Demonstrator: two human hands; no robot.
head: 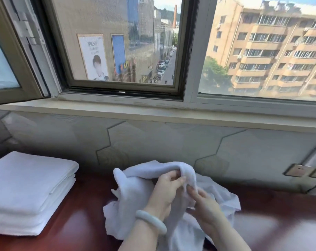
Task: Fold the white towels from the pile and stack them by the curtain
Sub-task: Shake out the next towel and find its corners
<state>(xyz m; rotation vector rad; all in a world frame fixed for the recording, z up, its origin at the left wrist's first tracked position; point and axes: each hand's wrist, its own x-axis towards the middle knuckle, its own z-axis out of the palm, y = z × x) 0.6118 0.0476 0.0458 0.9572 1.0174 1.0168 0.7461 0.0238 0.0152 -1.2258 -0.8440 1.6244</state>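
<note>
A crumpled white towel (135,192) is held up over the dark red table (84,220), in the lower middle of the view. My left hand (167,189), with a pale bangle on the wrist, pinches the towel's edge near its top. Right beside it, my right hand (206,205) grips the same edge a little lower. The towel's loose part drapes down and spreads behind my right hand. At the left stands a stack of folded white towels (28,189), neat and flat on the table. No curtain is in view.
A wall with hexagon pattern (153,142) rises just behind the table, under a window sill (153,113). An open window sash (12,60) juts in at the upper left. Wall sockets (301,171) with a cable sit at the right.
</note>
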